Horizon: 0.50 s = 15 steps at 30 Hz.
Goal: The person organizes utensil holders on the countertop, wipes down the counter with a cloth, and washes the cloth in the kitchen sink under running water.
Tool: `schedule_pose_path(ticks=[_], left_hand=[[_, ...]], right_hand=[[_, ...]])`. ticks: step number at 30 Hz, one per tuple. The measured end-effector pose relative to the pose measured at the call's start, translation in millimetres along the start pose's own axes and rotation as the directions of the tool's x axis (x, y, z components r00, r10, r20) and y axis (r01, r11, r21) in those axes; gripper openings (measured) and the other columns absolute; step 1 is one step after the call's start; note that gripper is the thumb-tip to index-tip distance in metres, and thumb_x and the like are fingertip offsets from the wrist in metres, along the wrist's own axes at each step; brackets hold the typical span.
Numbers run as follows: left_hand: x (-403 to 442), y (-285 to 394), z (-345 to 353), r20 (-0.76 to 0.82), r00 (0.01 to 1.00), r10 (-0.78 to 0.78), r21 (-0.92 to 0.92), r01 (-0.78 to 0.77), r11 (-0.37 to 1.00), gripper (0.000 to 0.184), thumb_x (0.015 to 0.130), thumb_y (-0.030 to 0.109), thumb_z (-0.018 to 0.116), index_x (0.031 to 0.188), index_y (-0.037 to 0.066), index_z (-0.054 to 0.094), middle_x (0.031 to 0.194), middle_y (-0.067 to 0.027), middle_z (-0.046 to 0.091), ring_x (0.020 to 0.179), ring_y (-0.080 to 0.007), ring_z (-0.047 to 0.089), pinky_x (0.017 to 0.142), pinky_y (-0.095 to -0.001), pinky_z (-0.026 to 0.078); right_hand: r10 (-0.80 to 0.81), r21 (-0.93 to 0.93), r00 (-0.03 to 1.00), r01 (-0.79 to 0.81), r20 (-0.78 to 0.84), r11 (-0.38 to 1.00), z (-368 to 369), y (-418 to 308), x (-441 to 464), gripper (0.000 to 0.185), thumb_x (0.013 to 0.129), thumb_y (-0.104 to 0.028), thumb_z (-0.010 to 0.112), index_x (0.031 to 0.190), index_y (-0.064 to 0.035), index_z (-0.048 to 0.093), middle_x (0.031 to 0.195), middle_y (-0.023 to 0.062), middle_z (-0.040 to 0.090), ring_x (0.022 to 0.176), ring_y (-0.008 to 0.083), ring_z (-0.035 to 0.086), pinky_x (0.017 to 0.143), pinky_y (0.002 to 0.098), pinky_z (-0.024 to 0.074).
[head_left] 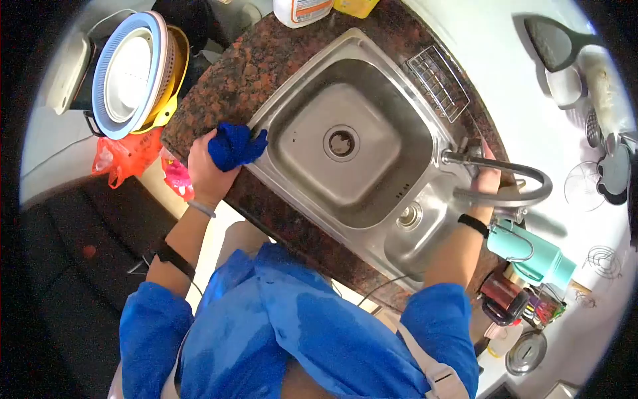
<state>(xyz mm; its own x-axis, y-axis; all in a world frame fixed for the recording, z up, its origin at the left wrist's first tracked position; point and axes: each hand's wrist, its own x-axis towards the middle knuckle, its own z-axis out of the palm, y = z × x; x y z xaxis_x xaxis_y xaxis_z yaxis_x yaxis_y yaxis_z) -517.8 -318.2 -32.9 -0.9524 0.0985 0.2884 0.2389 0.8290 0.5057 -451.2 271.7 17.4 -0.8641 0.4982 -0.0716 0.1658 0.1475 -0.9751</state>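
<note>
A bunched dark blue cloth [232, 146] is gripped in my left hand [207, 174], which rests at the countertop's edge by the left rim of the stainless steel sink [362, 139]. My right hand [488, 178] reaches behind the curved metal faucet [535, 189] at the sink's right corner. Its fingers curl around a dark grey part near the faucet's base; the spout covers some of them, so I cannot make out what it is. Inside the large basin I see bare metal and a round drain [341, 142]. A smaller basin [419, 233] with its own drain lies beside it.
A wire rack [438, 83] stands behind the sink on the speckled red-brown countertop [226, 83]. Stacked colanders and basins [129, 76] are at the left. A turquoise container [538, 256] and a dark red jar [505, 292] sit at the right. Utensils hang on the wall.
</note>
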Motion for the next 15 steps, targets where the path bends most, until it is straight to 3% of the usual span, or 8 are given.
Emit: schedule_pose_path(ticks=[2,5,6,8,9,10,12,15], left_hand=[[2,-2,2,-0.002,1.000,0.006,0.004,-0.006,1.000,0.074,0.053,0.015,0.082,0.120,0.006,0.051,0.107,-0.0158,0.056,0.101,-0.0365,0.054,0.088,-0.0424,0.044],[0,-3,3,0.001,1.000,0.026,-0.001,-0.026,1.000,0.074,0.054,0.015,0.082,0.120,0.006,0.051,0.107,-0.0160,0.056,0.101,-0.0367,0.054,0.089,-0.0425,0.044],[-1,-3,4,-0.002,0.999,0.033,-0.011,-0.033,0.999,0.074,0.054,0.015,0.082,0.120,0.005,0.051,0.107,-0.0161,0.056,0.101,-0.0367,0.054,0.090,-0.0426,0.044],[-2,0,5,-0.001,1.000,0.028,0.003,-0.028,1.000,0.073,0.055,0.016,0.082,0.121,0.005,0.051,0.106,-0.0164,0.056,0.101,-0.0367,0.054,0.090,-0.0426,0.044],[-2,1,5,-0.009,1.000,0.008,0.024,-0.008,1.000,0.072,0.057,0.017,0.082,0.121,0.005,0.051,0.106,-0.0167,0.056,0.101,-0.0368,0.054,0.090,-0.0427,0.043],[-2,1,4,-0.015,1.000,0.010,0.033,-0.010,0.999,0.072,0.057,0.017,0.082,0.121,0.005,0.051,0.106,-0.0167,0.056,0.101,-0.0368,0.054,0.090,-0.0427,0.043],[-2,2,3,-0.026,0.999,0.035,0.033,-0.034,0.999,0.070,0.059,0.018,0.081,0.121,0.004,0.051,0.105,-0.0174,0.056,0.101,-0.0373,0.055,0.090,-0.0432,0.043],[-2,7,0,-0.021,0.999,0.044,0.053,-0.043,0.998,0.069,0.061,0.021,0.081,0.120,0.004,0.051,0.104,-0.0180,0.056,0.099,-0.0379,0.055,0.088,-0.0439,0.044]], right_hand=[[0.005,-0.076,1.000,-0.004,0.010,0.997,12,-17,1,0.050,0.098,-0.033,0.045,0.134,0.0014,0.047,0.133,0.0136,0.052,0.125,0.0217,0.045,0.109,0.0368,0.0300],[-0.133,-0.537,0.952,0.268,0.277,0.799,3,-23,4,0.054,0.100,-0.042,0.034,0.133,-0.0022,0.049,0.134,0.0111,0.052,0.126,0.0223,0.044,0.110,0.0354,0.0268],[-0.088,-0.592,0.956,0.244,0.280,0.768,-4,-17,4,0.046,0.099,-0.032,0.039,0.133,-0.0025,0.050,0.133,0.0098,0.053,0.125,0.0234,0.044,0.109,0.0354,0.0280],[-0.240,-0.645,0.937,0.348,0.253,0.680,-4,-12,1,0.036,0.091,-0.010,0.046,0.123,-0.0075,0.062,0.126,0.0161,0.055,0.120,0.0269,0.049,0.107,0.0345,0.0310],[-0.352,-0.466,0.903,0.428,0.245,0.774,0,-15,-4,0.040,0.088,-0.006,0.049,0.126,-0.0052,0.059,0.119,0.0148,0.060,0.114,0.0249,0.053,0.101,0.0356,0.0374],[-0.296,-0.385,0.946,0.324,0.132,0.864,7,-16,-7,0.041,0.085,-0.008,0.053,0.126,-0.0049,0.058,0.112,0.0137,0.063,0.106,0.0224,0.057,0.094,0.0366,0.0434],[-0.488,-0.640,0.848,0.494,0.206,0.589,3,-11,-2,0.041,0.083,-0.011,0.057,0.124,-0.0063,0.059,0.108,0.0148,0.064,0.097,0.0249,0.060,0.088,0.0371,0.0465],[-0.368,-0.844,0.905,0.360,0.212,0.399,-9,-22,-10,0.039,0.083,-0.014,0.059,0.122,-0.0084,0.060,0.108,0.0168,0.063,0.095,0.0301,0.060,0.088,0.0383,0.0469]])
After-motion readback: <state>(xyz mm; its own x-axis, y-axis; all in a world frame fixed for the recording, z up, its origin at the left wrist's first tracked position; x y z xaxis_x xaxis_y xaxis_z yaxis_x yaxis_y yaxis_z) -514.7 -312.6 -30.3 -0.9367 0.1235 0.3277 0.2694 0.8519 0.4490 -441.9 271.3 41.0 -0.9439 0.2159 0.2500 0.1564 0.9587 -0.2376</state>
